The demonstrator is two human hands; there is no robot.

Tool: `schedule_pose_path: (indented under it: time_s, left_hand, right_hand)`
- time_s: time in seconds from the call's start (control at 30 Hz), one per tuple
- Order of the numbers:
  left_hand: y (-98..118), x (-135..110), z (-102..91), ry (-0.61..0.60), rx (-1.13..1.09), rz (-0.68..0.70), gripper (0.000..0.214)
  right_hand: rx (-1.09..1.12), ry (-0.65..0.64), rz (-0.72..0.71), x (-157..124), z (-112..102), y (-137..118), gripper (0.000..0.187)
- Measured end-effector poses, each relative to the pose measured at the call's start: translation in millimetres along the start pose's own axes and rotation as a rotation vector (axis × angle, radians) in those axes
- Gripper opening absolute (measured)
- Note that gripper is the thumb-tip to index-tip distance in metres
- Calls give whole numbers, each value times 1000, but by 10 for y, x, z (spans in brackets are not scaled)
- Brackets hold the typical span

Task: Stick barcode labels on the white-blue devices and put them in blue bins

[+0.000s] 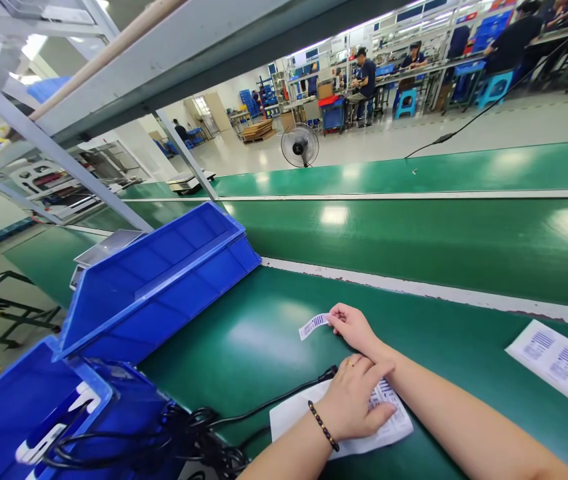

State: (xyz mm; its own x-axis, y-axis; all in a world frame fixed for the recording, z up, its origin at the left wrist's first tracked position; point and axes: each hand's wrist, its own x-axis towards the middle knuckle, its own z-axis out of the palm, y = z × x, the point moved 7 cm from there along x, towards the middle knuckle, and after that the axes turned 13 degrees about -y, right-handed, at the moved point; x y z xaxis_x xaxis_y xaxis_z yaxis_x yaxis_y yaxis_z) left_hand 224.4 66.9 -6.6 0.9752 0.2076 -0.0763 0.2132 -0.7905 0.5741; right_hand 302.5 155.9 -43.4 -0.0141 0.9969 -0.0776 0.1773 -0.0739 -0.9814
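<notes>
"Label (313,327): held how?"

"Pinched at one end by the right hand (357,328), with thumb and fingertips closed narrow on the edge. Sticking out leftward, slightly curled, over the green bench (244,300). Can't tell whether touching down."

"Why only by the end?"

"Probably to leave most of the printed bars uncovered and touch little of the back. Perhaps sticky underneath; not shown."

"And the left hand (351,400)?"

"Laid palm down across a sheet (400,427), with fingers loosely spread and thumb out to the right, gripping nothing visible. Likely pressing to stop any sliding. Close by the right wrist; can't tell whether touching."

"More print there?"

"Yes, with bars showing beside the thumb, otherwise hidden under the palm. Just past the upper edge, a black plug (333,371), apparently joined to the tangled cables (204,437) by the near bin (11,393)."

"Farther out?"

"To the right, a second sheet (559,363), face up near the pale rail (414,288), seemingly set clear of both arms yet within reach. To the left, a long bin (184,287), angled, perhaps for easy access. Beyond the bench, a fan (300,145)."
</notes>
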Motion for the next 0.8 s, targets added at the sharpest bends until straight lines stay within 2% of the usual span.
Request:
schedule_pose_path:
  time_s: [0.17, 0.23, 0.4, 0.47, 0.7, 0.8]
  left_hand:
    - [21, -1, 20, 0, 16, 3, 38]
    - [36, -8, 29, 0, 23, 15, 41]
    - [38, -20, 24, 3, 3, 12, 71]
    - [40, -16, 27, 0, 16, 14, 69]
    - [43, -2, 35, -10, 14, 7, 41]
    - [49, -9, 14, -1, -14, 9, 52]
  right_hand:
    - [4, -3, -4, 19, 6, 27, 21]
    - [8, -1, -2, 27, 2, 39, 21]
    - [6, 0, -6, 17, -2, 25, 21]
    - [6, 0, -10, 7, 3, 17, 21]
    - [3, 0, -8, 14, 12, 35, 21]
    - [14, 1, -2, 18, 2, 31, 21]
